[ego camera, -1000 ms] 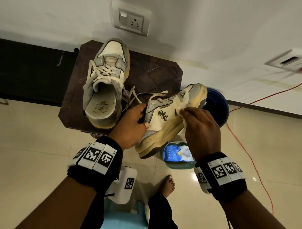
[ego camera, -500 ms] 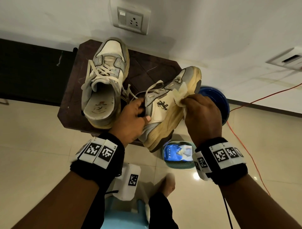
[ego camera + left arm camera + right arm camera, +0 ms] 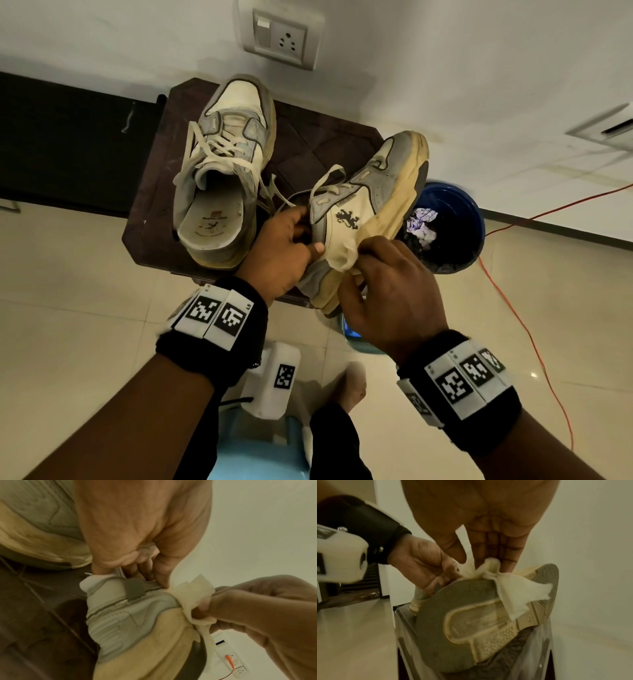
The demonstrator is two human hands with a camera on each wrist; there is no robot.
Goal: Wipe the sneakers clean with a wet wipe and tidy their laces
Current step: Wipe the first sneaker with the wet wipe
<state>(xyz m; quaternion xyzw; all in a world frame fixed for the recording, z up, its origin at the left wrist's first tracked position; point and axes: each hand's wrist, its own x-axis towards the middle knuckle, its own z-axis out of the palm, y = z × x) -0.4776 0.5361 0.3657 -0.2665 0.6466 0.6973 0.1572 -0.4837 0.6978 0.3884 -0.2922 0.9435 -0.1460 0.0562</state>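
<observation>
I hold one white and grey sneaker [image 3: 370,205] tilted on its side in the air. My left hand [image 3: 284,246] grips its heel collar [image 3: 133,588]. My right hand [image 3: 387,284] pinches a crumpled wet wipe [image 3: 342,253] against the sneaker's side near the heel. In the right wrist view the wipe [image 3: 513,588] drapes over the edge of the grey and cream sole [image 3: 471,622]. The second sneaker [image 3: 222,171] stands upright on the dark brown stool [image 3: 318,144], its laces [image 3: 219,144] loose.
A blue bin [image 3: 455,233] with crumpled paper stands on the floor right of the stool. A wet-wipe pack [image 3: 352,335] lies on the tiles under my right hand. An orange cable [image 3: 520,325] runs across the floor at right. A wall socket [image 3: 279,37] is behind the stool.
My right hand has slid the wipe along the sneaker's side from near the toe back to the heel. The held sneaker has tilted up, toe pointing further away.
</observation>
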